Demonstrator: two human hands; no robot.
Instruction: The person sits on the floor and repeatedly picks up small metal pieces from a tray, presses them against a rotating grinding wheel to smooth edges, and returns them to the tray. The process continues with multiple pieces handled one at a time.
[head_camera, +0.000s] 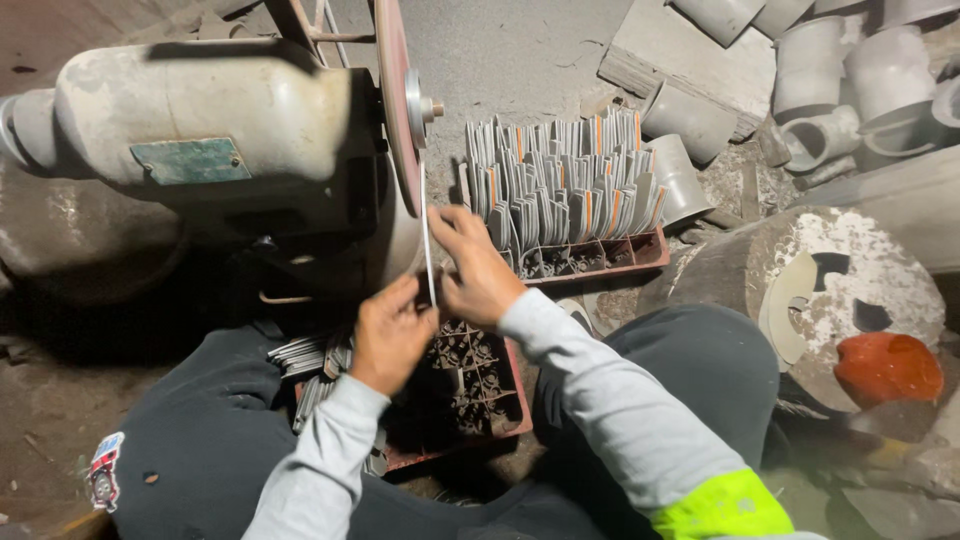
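My left hand (392, 335) and my right hand (475, 268) together pinch a thin, flat metal blade (428, 250), seen edge-on and held upright. Its upper part lies against the face of a reddish grinding wheel (398, 95) on a large grey motor (200, 120). My left hand grips the blade's lower end; my right hand steadies it from the right side. Behind my right hand stands a red crate (600, 258) packed with several similar grey blades (560, 180), set on end.
A second red crate (470, 385) with an empty grid sits between my knees, loose blades (310, 360) lying to its left. Grey pipe fittings (850, 70) pile up at the back right. A round stone-like block (850, 280) with an orange lump (887, 368) sits at the right.
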